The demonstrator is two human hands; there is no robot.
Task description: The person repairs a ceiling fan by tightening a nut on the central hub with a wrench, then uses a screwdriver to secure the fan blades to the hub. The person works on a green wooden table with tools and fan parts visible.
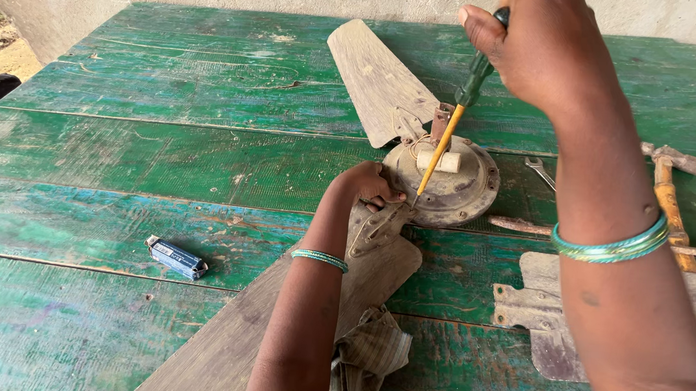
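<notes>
Our right hand [542,42], fingers wrapped around a screwdriver [454,113], tip at the fan motor [455,183], our left hand [368,183], fingers curled, steadying a blade bracket [378,226], 2 blades attached, green table [163,158].

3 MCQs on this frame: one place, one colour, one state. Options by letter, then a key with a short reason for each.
1. Where does the hammer lie?
A. right of the fan motor
B. on the cloth
C. left of the blue object

2. What colour is the screwdriver shaft?
A. red
B. yellow
C. black

3. How many blades are attached to the motor?
A. none
B. two
C. four

Key:
1 A: it lies at the table's right edge.
2 B: yellow shaft below a green handle in the right hand.
3 B: the far blade and the near blade under the left hand are bolted on; a third lies loose.
</notes>
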